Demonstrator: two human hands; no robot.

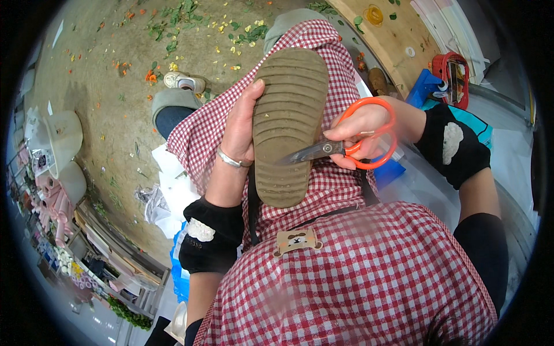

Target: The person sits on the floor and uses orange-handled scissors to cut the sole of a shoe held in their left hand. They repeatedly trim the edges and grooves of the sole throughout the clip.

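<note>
The right grip (369,122) is closed round the orange handles of the scissors (329,148), blades over the brown ribbed sole (291,109). The left grip (238,128) clasps the sole's left edge, thumb outermost, above the checked apron (358,265). Beyond, petals (152,76) dot the floor (112,75).

Brownish floor (107,63) under leaves (172,29) and petals (151,76) — pale wooden surface (398,43), upper right.
</note>
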